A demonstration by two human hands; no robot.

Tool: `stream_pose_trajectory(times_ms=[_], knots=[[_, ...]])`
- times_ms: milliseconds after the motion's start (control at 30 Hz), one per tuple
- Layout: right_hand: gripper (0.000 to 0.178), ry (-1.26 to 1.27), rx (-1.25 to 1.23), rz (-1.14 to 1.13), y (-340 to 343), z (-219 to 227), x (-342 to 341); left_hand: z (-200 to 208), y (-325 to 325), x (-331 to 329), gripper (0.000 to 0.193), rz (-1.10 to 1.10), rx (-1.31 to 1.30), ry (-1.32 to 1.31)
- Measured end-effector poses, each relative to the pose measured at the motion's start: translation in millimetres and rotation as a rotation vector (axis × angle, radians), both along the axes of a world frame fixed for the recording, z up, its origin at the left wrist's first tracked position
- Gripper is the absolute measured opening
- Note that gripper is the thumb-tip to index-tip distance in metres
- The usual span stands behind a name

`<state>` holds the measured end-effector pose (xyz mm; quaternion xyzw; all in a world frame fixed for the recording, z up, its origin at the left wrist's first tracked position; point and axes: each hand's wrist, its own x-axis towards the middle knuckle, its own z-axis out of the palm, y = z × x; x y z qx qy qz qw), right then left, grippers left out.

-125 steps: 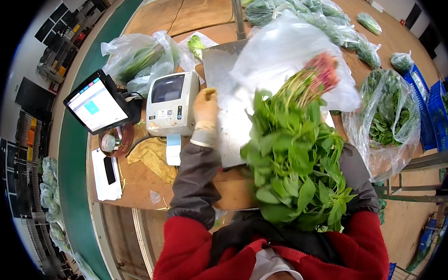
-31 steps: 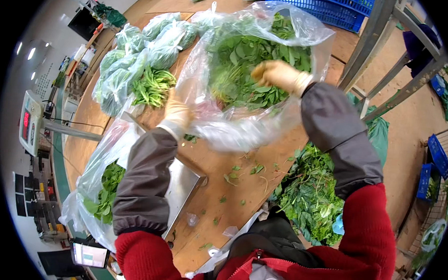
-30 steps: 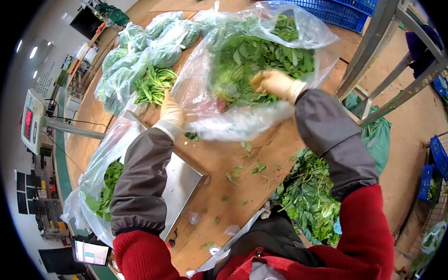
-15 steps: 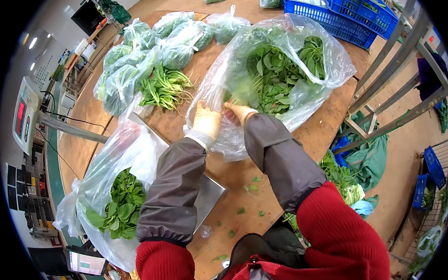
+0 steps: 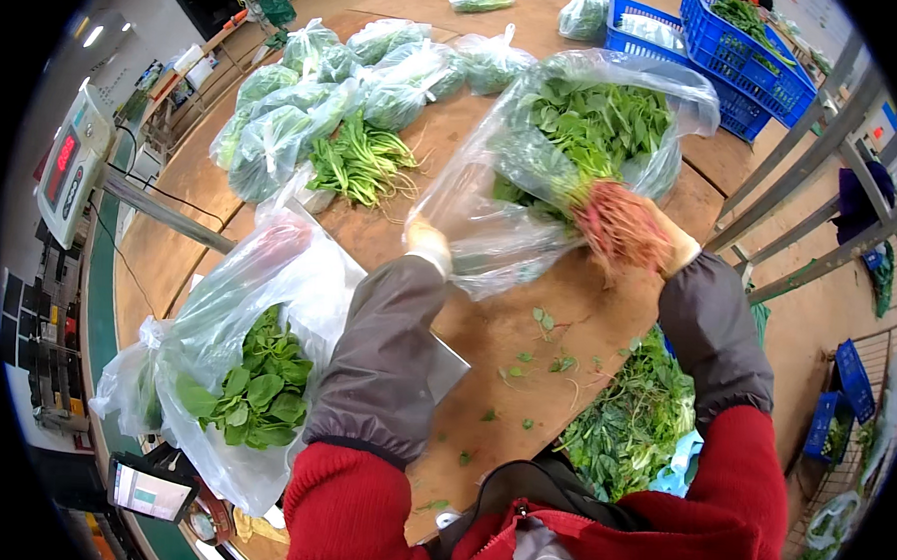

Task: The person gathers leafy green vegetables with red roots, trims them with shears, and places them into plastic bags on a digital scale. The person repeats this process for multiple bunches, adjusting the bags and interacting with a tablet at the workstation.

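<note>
My right hand (image 5: 676, 242) is closed round the root end of a bunch of leafy greens (image 5: 615, 137) with long reddish roots. Its leaves reach into the mouth of a large clear plastic bag (image 5: 482, 206), with more greens under the film. At the bag's near left edge, my left hand (image 5: 427, 237) pinches the film. Left of my left forearm, another clear bag of greens (image 5: 259, 382) lies over a metal scale plate (image 5: 449, 365). A loose bundle of pale-stemmed greens (image 5: 364, 161) rests beyond my left hand.
Several tied bags of greens (image 5: 305, 124) cluster at the far left of the wooden table. Blue crates (image 5: 743, 68) stand at the far right, near a metal frame (image 5: 825, 146). A scale display (image 5: 68, 163) is at left. Loose greens (image 5: 633, 413) are heaped below the table's right edge.
My right hand has moved right and now shows the red-rooted bunch, leaves over the bag's opening. My left hand stays at the bag's edge. The view has shifted slightly.
</note>
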<state>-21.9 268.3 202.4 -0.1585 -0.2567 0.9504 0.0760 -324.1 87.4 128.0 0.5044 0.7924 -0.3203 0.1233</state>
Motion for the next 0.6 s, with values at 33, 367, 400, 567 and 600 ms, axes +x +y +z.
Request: stream_pose_trajectory(times_ms=[33, 367, 400, 567, 600], knots=[[0.047, 0.024, 0.006, -0.03, -11.0, 5.1, 17.2, 2.0, 0.4, 0.3, 0.031, 0.0, -0.017, -0.023], [0.068, 0.126, -0.379, -0.235, -116.2, -89.7, 108.3, 65.2, -9.9, 114.9, 0.024, 0.321, 1.141, -0.597], [0.069, 0.038, -0.551, -0.236, -115.8, -96.2, 108.6, 71.0, -13.7, 155.4, 0.049, 0.546, 1.009, -0.966], [0.06, -0.078, -0.262, 0.201, -111.9, -64.0, 127.0, 87.7, -53.8, 258.8, 0.05, 1.201, 0.747, -2.354], [0.058, -0.165, -0.318, 0.287, -108.2, -48.1, 131.0, 106.6, -64.2, 278.6, 0.046, 1.422, 0.706, -2.681]])
